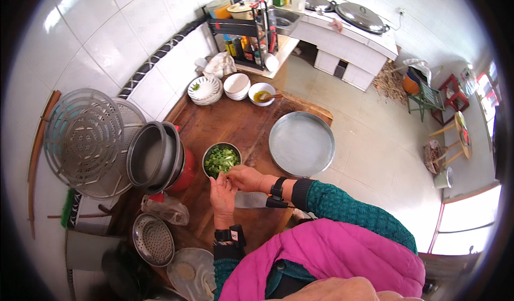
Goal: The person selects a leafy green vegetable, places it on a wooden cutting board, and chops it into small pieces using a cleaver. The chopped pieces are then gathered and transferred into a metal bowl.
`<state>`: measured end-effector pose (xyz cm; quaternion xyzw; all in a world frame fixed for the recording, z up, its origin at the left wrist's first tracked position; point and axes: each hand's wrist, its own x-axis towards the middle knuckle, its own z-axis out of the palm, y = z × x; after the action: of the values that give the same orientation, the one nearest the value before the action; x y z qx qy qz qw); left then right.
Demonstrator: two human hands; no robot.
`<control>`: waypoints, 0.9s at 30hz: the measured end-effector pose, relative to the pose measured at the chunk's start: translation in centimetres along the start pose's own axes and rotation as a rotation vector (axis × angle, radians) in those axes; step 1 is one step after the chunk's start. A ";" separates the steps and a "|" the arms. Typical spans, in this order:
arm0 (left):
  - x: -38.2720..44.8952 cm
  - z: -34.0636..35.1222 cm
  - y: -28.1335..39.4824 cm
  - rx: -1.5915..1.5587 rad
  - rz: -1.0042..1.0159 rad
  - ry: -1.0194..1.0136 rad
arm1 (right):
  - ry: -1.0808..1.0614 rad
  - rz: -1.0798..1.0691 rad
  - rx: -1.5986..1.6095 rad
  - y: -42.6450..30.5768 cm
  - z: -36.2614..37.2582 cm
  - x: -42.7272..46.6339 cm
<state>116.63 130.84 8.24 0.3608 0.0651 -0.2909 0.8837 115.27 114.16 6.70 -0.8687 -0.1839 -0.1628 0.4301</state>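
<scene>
A metal bowl [204, 169] full of chopped green vegetables [221, 159] stands on the brown wooden table [225, 118] before me. Both hands meet at its near rim. My left hand [223, 194] is turned partly palm up, its fingers extended and apart. From the right, my right hand [247, 178] brings its bent fingertips against the left fingers; whether a scrap of green is between them is hidden. Below my right wrist lies a knife with a wide blade [249, 200] and a dark handle, partly covered by my arm. Each wrist wears a black strap.
A round metal pan [302, 144] lies to the right. Stacked plates [205, 89], white bowls [237, 85] and a bowl of yellow liquid [262, 94] stand at the back. Nested dark pots [147, 154], a plastic bag [166, 209] and a metal colander [153, 240] are left.
</scene>
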 end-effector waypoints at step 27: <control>-3.7 26.9 -23.3 0.111 -0.348 -0.231 | 0.778 0.815 0.186 1.1 -35.2 -45.4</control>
<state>97.99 101.10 15.12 0.3564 0.0087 -0.4818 0.8005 71.46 76.97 6.19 -0.7038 0.3245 -0.2748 0.5690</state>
